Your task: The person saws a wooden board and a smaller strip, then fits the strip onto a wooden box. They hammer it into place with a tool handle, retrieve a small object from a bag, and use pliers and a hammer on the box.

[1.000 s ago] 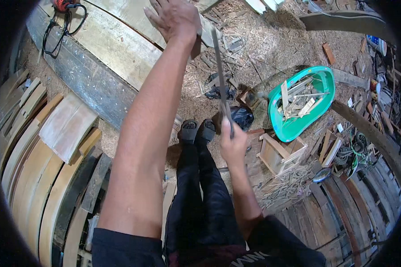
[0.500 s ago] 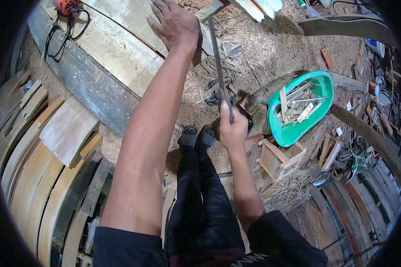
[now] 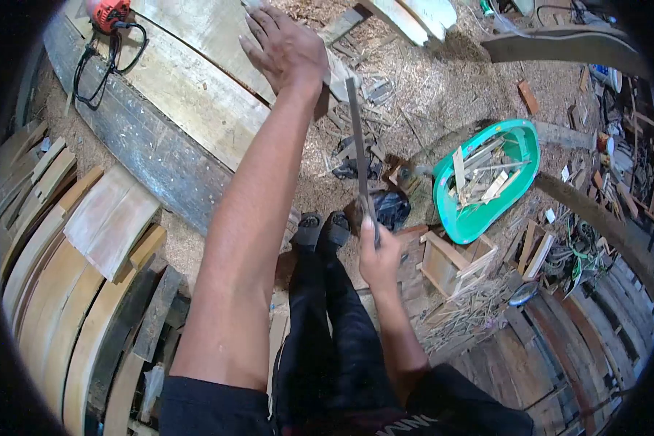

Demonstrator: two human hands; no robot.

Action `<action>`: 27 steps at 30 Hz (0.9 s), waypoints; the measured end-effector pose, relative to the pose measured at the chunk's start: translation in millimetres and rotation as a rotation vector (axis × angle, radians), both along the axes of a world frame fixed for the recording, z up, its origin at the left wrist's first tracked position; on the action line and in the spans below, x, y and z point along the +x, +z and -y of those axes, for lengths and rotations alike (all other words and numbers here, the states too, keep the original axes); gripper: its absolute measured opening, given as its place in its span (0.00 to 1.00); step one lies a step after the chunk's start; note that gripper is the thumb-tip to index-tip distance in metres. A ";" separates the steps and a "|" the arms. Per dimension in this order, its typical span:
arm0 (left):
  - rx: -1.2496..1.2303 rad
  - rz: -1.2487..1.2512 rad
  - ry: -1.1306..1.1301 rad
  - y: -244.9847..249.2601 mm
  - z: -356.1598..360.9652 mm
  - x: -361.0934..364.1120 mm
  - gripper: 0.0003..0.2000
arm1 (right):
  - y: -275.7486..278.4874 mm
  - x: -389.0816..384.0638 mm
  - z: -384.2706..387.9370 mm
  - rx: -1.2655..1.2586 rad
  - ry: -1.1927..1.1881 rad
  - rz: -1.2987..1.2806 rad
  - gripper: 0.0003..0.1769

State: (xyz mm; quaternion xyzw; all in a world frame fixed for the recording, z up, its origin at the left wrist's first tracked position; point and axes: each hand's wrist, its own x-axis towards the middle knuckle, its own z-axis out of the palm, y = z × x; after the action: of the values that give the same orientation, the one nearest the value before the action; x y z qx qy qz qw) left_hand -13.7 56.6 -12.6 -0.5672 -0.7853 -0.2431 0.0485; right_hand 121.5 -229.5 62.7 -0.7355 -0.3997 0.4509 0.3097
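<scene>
My left hand (image 3: 291,57) lies on the end of a pale wooden board (image 3: 203,33), fingers stretched out and spread. My right hand (image 3: 380,256) is closed around the lower end of a long, narrow, dark metal blade (image 3: 359,138), with the thumb along its top. The blade points away from me, its far tip just to the right of the board's end and of my left wrist. Whether its edge has teeth I cannot make out.
A red power tool (image 3: 109,13) with a black cord sits on the workbench (image 3: 142,120). On the sawdust-covered floor stand a green plastic tub (image 3: 463,231) of wood scraps and a small wooden frame (image 3: 447,269). Curved planks (image 3: 51,312) are stacked at the left.
My right hand has drawn the blade back toward my body, and its far tip has come down past the board's end. My left hand stays on the board.
</scene>
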 end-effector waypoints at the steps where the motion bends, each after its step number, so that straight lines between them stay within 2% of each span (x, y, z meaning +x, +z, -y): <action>1: 0.018 -0.023 0.013 -0.8 -0.8 1.4 0.30 | 2.7 3.4 -5.3 -0.003 0.020 0.014 0.23; 3: 0.008 -0.003 -0.011 0.6 2.6 3.7 0.30 | 7.7 4.6 -23.5 -0.060 0.006 0.005 0.24; 6: 0.009 -0.013 -0.001 -2.2 2.4 -1.8 0.30 | -8.2 0.1 -51.7 0.026 -0.004 -0.083 0.25; 9: 0.033 0.031 -0.005 0.0 3.8 2.7 0.29 | 8.7 -1.5 1.0 -0.017 -0.064 -0.035 0.26; 12: 0.030 0.027 -0.006 4.5 5.2 3.1 0.29 | 0.9 5.6 0.5 0.008 -0.032 0.007 0.25; 16: -0.058 0.056 -0.012 10.6 6.6 1.2 0.32 | -3.9 -3.9 -54.0 -0.037 -0.021 -0.058 0.24; 17: -0.079 0.069 -0.021 13.0 3.4 2.8 0.33 | 4.5 -5.8 -43.1 0.051 -0.005 -0.008 0.23; 20: -0.063 0.088 -0.016 14.0 2.9 3.9 0.32 | 12.0 -7.7 12.8 0.006 -0.108 -0.044 0.23; 21: -0.046 0.066 -0.010 11.9 1.6 3.5 0.32 | 13.7 -0.3 12.0 -0.108 -0.050 -0.024 0.23; 24: -0.070 0.093 -0.027 14.7 3.4 2.6 0.32 | 1.3 3.5 -36.4 -0.035 0.022 0.042 0.23; 25: -0.066 0.087 -0.025 13.6 4.9 1.0 0.32 | -0.1 1.2 -54.9 -0.029 0.022 -0.041 0.23; 27: -0.053 0.082 -0.028 12.5 4.2 2.6 0.32 | 2.4 -2.0 -41.6 -0.018 -0.001 -0.044 0.23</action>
State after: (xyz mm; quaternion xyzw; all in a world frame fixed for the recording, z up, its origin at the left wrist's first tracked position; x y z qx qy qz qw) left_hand -11.1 52.3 -0.1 -0.5687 -0.7849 -0.2460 -0.0023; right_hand 119.5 -187.9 65.1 -0.7285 -0.3884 0.4703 0.3119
